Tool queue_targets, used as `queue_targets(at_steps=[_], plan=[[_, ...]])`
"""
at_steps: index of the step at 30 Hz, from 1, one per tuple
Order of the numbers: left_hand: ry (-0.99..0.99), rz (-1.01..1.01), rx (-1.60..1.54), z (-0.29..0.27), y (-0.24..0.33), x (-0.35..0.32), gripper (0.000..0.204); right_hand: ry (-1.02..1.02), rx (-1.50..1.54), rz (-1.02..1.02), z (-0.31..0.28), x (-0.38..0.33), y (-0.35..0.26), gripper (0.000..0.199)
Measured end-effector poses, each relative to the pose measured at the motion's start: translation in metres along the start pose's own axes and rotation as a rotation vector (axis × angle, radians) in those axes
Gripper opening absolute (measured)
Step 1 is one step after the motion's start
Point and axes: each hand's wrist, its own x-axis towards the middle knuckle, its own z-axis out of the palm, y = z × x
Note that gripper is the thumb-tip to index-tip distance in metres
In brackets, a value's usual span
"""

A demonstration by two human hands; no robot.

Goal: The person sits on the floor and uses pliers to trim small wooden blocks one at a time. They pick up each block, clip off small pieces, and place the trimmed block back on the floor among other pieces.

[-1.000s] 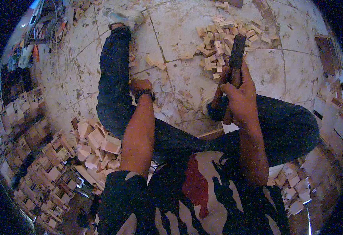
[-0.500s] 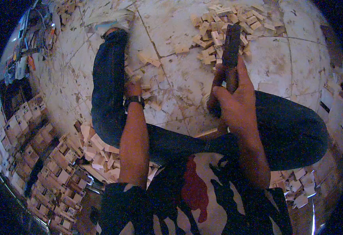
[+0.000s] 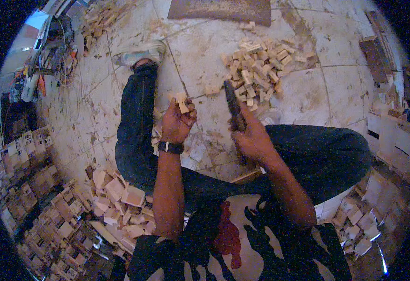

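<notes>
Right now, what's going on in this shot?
A person sits on a tiled floor with legs apart. The left hand holds up a small pale wooden block. The right hand grips a dark flat tool, its end pointing away from the body. A heap of wooden blocks lies ahead on the floor, and more wooden pieces are piled by the left side.

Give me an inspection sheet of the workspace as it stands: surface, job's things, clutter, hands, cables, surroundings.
Surface: tiled floor, dusty and stained.
Job's things: small wooden block in the left hand; dark flat tool in the right hand.
Clutter: pile of wooden blocks ahead; cut wooden pieces by the left knee; more pieces at the right.
Hands: left grips the block; right grips the tool.
Cables: tangle of wires at far left.
Surroundings: stacked wooden pieces along the left; dark mat at the top.
</notes>
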Motion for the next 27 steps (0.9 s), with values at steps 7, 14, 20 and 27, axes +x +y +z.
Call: queue_targets(at_steps=[7, 14, 20, 27], plan=[[-0.004, 0.219, 0.188, 0.041, -0.016, -0.036, 0.040, -0.329, 0.090, -0.022, 0.000, -0.020, -0.007, 0.077], [0.206, 0.468, 0.608, 0.045, -0.031, -0.050, 0.039, -0.421, 0.165, 0.005, 0.003, -0.027, -0.017, 0.079], [0.132, 0.578, 0.672, 0.040, -0.033, -0.050, 0.044, -0.418, 0.103, -0.029, 0.003, -0.028, -0.023, 0.080], [0.066, 0.665, 0.822, 0.044, -0.032, -0.052, 0.042, -0.313, 0.000, -0.045, 0.012, -0.026, -0.011, 0.064]])
